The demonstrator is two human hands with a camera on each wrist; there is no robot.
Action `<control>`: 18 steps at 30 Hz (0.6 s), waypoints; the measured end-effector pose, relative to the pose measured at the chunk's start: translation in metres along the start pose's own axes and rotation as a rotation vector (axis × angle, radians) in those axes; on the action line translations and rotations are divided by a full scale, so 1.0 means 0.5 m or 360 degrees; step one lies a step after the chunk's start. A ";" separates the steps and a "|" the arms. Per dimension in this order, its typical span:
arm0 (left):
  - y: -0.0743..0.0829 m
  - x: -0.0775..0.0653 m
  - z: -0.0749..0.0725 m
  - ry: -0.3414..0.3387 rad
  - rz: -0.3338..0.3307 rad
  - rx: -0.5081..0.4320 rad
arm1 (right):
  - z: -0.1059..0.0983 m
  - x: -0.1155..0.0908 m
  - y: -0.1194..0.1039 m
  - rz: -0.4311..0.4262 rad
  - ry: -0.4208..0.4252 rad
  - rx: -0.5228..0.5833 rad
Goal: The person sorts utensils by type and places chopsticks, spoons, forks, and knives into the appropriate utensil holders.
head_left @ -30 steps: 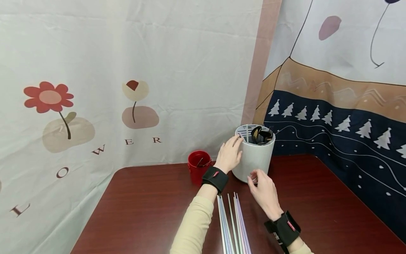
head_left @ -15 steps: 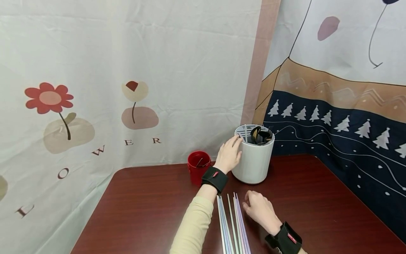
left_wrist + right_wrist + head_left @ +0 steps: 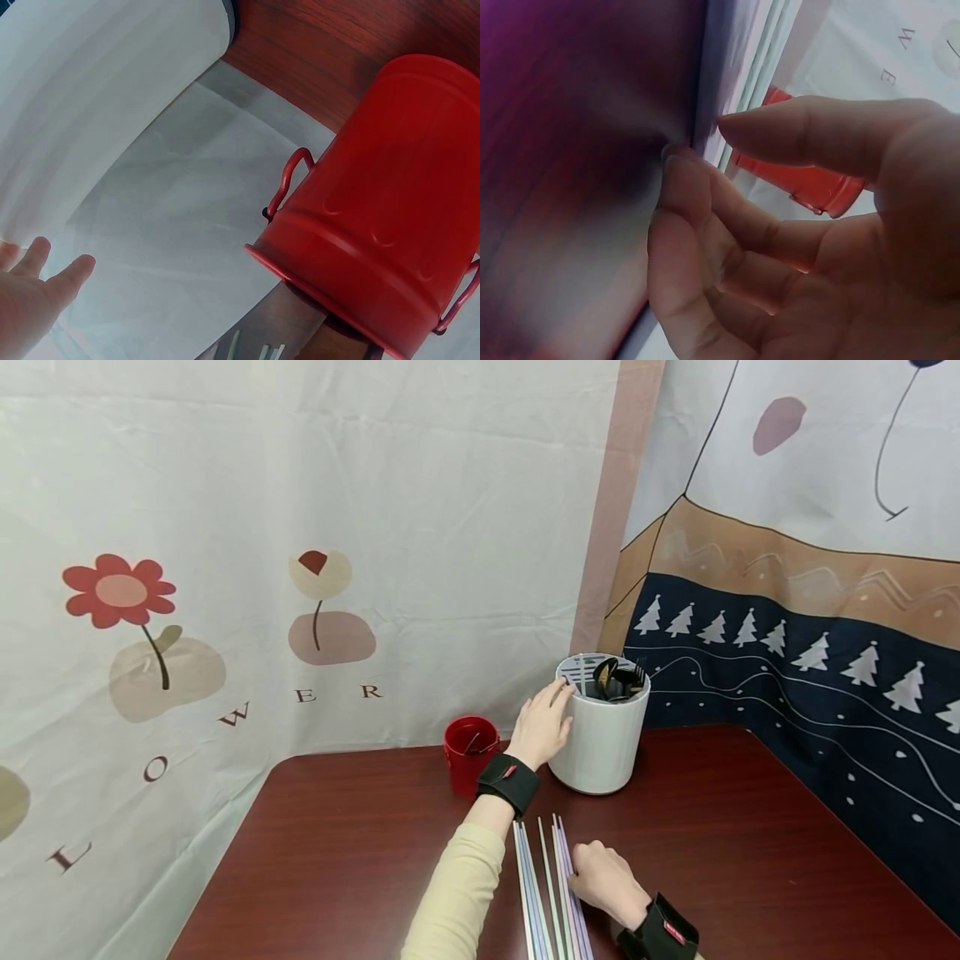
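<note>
Pastel chopsticks [image 3: 536,893] lie side by side on the table. At their right edge my right hand [image 3: 606,878] has its fingers curled. In the right wrist view, its thumb and forefinger pinch around a purple chopstick [image 3: 718,67] close to the table; the contact is partly blurred. My left hand [image 3: 538,731] rests its fingertips on the left rim of a white utensil holder [image 3: 600,747]. In the left wrist view, those fingers [image 3: 69,281] are spread and nearly straight beside the holder [image 3: 97,97]. Black spoons and forks stand in the holder [image 3: 618,681].
Left of the holder stands a small red bucket [image 3: 471,764] with side loops, close to the left wrist. A cloth backdrop [image 3: 450,527] rises behind the dark red table [image 3: 352,852]. A navy printed cloth [image 3: 757,693] borders the right side.
My right hand has moved down and toward me, from in front of the holder to the right edge of the chopsticks. My left hand has stayed at the holder's rim.
</note>
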State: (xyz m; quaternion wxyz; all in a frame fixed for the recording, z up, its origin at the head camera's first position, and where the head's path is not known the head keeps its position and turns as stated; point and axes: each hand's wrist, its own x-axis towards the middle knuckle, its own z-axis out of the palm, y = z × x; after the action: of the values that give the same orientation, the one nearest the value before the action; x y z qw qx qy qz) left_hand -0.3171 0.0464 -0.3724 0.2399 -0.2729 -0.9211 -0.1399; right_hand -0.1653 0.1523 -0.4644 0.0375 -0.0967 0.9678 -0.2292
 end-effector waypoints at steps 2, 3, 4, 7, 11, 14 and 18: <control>0.000 0.000 0.001 0.0003 -0.0001 0.0009 | 0.002 0.000 -0.001 0.0003 0.0005 -0.0004; 0.000 0.000 0.002 0.0005 0.0000 0.0011 | 0.004 0.000 -0.001 0.0008 0.0009 -0.0008; 0.000 0.000 0.002 0.0005 0.0000 0.0011 | 0.005 0.000 -0.002 0.0017 0.0010 -0.0008; -0.001 0.001 0.002 0.0004 0.0001 0.0007 | 0.007 -0.001 -0.004 0.0044 0.0029 -0.0042; -0.001 0.002 0.002 -0.0006 -0.0007 0.0004 | 0.008 -0.002 -0.009 0.0085 0.0037 -0.0080; -0.002 0.003 0.002 -0.0020 -0.0012 -0.0001 | 0.008 -0.003 -0.012 0.0109 0.0038 -0.0091; -0.001 0.002 0.004 -0.0022 -0.0014 -0.0002 | 0.007 -0.001 -0.011 0.0146 0.0023 -0.0073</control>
State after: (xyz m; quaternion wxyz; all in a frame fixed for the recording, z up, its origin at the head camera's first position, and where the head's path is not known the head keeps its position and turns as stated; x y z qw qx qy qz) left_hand -0.3187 0.0471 -0.3735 0.2326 -0.2701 -0.9238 -0.1398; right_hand -0.1634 0.1458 -0.4651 0.0389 -0.0513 0.9765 -0.2056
